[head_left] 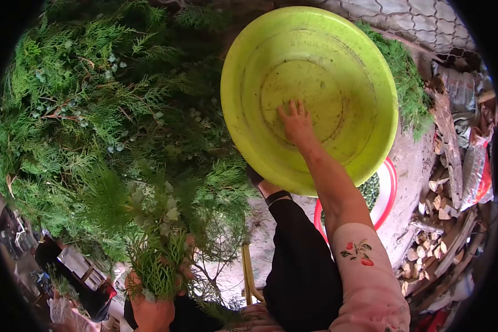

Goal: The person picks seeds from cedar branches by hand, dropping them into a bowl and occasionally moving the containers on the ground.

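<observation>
So the left hand (154, 311) had its fingers and thumb closed around a leafy green sprig (163, 265), with pale cones clustered at the top, out past the fingertips. The right hand (297, 123) was off ahead and to the right, palm down over the floor of a big yellow-green basin (365, 110), fingers a bit spread and not pinching anything I could see. Couldn't tell if it was really touching the plastic.

Imo the grip worked best firm but not crushing, low on the stems, so the cones stayed exposed and the soft foliage didn't mash. With the right fingers loose like that, a flat, light sweep would've suited the little dark bits lying around them. Pressing hard near the rim was the risk, since the basin looked tilted and sat partly over a red-rimmed bowl (392, 191) of small green pieces, just below the right hand. A steady forearm seemed smart there.

Also, the big branch pile (83, 144) was ahead of the left hand, so keeping the sprig clear of it would've avoided snags.
</observation>
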The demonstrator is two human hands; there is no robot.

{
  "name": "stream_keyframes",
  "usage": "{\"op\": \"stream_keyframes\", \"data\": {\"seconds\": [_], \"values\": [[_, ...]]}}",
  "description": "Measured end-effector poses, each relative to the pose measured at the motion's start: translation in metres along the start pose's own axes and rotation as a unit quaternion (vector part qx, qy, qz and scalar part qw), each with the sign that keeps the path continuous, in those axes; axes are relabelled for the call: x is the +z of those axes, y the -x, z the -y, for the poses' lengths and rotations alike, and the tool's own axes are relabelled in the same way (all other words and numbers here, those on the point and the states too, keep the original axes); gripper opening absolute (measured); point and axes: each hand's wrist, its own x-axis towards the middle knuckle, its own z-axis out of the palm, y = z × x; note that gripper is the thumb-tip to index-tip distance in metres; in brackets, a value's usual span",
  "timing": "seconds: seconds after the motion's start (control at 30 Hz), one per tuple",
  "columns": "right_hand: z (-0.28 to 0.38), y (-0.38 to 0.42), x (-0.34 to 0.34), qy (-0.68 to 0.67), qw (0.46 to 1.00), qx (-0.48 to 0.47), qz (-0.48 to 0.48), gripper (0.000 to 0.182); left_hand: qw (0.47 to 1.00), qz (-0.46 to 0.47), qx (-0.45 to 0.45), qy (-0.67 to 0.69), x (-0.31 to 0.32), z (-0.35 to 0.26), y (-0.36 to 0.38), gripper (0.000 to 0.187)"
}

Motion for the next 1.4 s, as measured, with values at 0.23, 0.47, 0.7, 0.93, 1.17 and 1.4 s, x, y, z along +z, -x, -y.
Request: {"op": "stream_keyframes", "data": {"seconds": [0.23, 0.47, 0.7, 0.93, 1.17, 1.4], "values": [[-0.018, 0.029, -0.028, -0.008, 0.997, 0.023, 0.077, 0.048, 0.985, -0.027, 0.003, -0.17, 0.003, 0.001, 0.0, 0.029], [-0.075, 0.173, -0.08, -0.244, 0.852, 0.196, -0.419, 0.034, 0.983, 0.045, -0.034, -0.176, 0.019, -0.014, 0.002, 0.025], [-0.056, 0.341, 0.024, -0.272, 0.881, 0.249, -0.296, 0.023, 0.948, 0.107, 0.079, -0.289, 0.03, -0.015, 0.004, 0.028], [-0.006, 0.262, -0.039, -0.876, 0.42, 0.235, -0.025, 0.044, 0.996, 0.09, 0.01, 0.0, 0.056, -0.009, 0.01, 0.031], [0.009, 0.199, -0.041, -0.973, 0.113, 0.181, -0.091, 0.042, 0.995, 0.101, 0.022, 0.003, 0.057, 0.002, 0.0, 0.033], [-0.033, 0.219, -0.067, -0.867, 0.432, 0.111, -0.221, 0.031, 0.994, 0.101, 0.043, 0.013, 0.059, 0.005, -0.003, 0.026]]}}
